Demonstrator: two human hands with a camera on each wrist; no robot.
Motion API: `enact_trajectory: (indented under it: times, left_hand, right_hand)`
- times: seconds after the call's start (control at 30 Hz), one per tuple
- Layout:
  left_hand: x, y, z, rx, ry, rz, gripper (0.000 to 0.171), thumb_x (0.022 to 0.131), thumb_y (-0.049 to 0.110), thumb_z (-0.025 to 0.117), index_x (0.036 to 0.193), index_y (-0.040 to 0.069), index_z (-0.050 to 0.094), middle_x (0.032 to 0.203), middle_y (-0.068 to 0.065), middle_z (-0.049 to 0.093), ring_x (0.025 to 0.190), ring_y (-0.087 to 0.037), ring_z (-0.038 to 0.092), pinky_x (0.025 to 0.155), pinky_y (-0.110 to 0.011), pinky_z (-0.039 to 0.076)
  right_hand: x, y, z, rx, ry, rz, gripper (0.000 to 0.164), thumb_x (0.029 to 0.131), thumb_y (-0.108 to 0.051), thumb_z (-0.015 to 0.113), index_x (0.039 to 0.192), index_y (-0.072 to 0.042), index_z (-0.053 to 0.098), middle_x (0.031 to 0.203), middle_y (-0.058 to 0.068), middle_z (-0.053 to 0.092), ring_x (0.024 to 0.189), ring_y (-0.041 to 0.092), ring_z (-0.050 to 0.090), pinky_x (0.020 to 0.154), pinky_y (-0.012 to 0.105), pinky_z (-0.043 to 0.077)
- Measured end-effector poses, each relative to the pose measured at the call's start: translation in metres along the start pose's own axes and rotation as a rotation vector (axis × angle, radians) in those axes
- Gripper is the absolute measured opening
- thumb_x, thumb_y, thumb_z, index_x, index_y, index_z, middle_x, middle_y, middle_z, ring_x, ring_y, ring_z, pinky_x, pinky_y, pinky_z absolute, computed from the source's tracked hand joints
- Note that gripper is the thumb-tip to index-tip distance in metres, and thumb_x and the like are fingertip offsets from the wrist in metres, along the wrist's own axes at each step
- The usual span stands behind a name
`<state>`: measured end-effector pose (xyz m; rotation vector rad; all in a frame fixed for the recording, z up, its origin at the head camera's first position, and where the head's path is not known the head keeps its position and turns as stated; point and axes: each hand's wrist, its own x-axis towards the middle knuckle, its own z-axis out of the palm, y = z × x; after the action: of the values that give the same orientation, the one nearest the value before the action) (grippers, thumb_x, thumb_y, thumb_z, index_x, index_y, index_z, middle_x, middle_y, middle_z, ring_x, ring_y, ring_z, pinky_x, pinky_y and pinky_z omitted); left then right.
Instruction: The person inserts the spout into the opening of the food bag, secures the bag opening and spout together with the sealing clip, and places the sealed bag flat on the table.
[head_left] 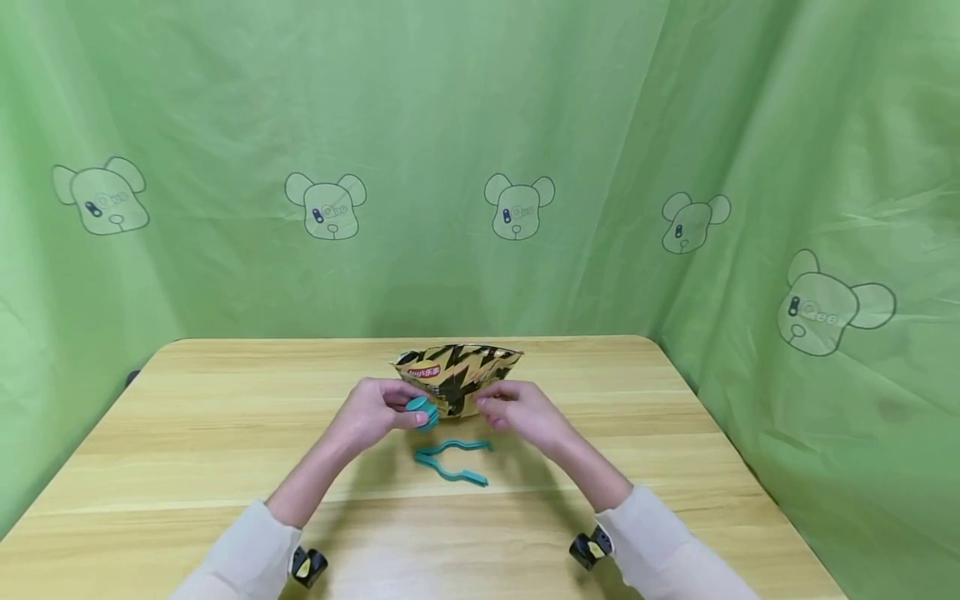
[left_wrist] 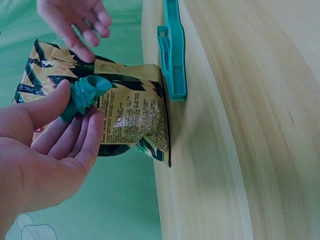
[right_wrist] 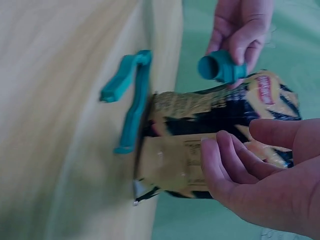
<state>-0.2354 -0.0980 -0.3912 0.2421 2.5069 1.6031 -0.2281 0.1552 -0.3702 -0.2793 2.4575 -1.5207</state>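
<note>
My left hand (head_left: 369,413) pinches a small teal pour spout (left_wrist: 79,98) between thumb and fingers. Its hollow end shows in both wrist views, and ridges run round its body. Behind it a gold-and-black snack bag (head_left: 457,360) stands upright on the table, with a red label near its upper left. My right hand (head_left: 527,412) is at the bag's right side, its fingers loosely bent and holding nothing. In front of the bag lies a teal bag clip (head_left: 428,456), its two arms spread apart and pointing right.
The light wooden table (head_left: 225,450) carries the bag and clip near its middle. A green curtain (head_left: 420,108) with printed bear heads hangs behind it and along the sides. Black wrist cameras show below both sleeves.
</note>
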Motion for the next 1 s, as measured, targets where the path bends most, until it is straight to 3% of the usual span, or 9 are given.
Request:
enact_trajectory:
  times: [0.5, 0.77, 1.0]
  left_hand:
    - [0.001, 0.000, -0.003, -0.030, -0.012, -0.001, 0.030, 0.085, 0.014, 0.083, 0.113, 0.012, 0.076, 0.098, -0.001, 0.076, 0.089, -0.014, 0.072, 0.090, -0.039, 0.058]
    - [0.001, 0.000, -0.004, -0.022, -0.009, 0.004, 0.029, 0.085, 0.015, 0.083, 0.113, 0.013, 0.077, 0.098, -0.001, 0.077, 0.089, -0.014, 0.072, 0.090, -0.039, 0.058]
    - [0.001, 0.001, -0.004, -0.028, -0.008, 0.001, 0.030, 0.085, 0.014, 0.083, 0.113, 0.012, 0.076, 0.098, -0.002, 0.077, 0.088, -0.015, 0.072, 0.089, -0.039, 0.058]
  right_hand:
    - [-0.004, -0.054, -0.007, -0.108, -0.063, -0.101, 0.031, 0.101, -0.023, 0.062, 0.128, -0.008, 0.068, 0.115, 0.011, 0.074, 0.093, 0.016, 0.069, 0.087, 0.034, 0.057]
    - [-0.004, -0.082, -0.011, -0.144, -0.008, -0.167, 0.033, 0.101, -0.027, 0.063, 0.131, -0.013, 0.067, 0.121, 0.010, 0.072, 0.109, 0.031, 0.069, 0.093, 0.043, 0.056]
    - [0.001, -0.097, -0.014, -0.109, 0.086, -0.227, 0.028, 0.100, -0.026, 0.065, 0.126, -0.015, 0.070, 0.122, 0.005, 0.072, 0.113, 0.024, 0.068, 0.098, 0.045, 0.054]
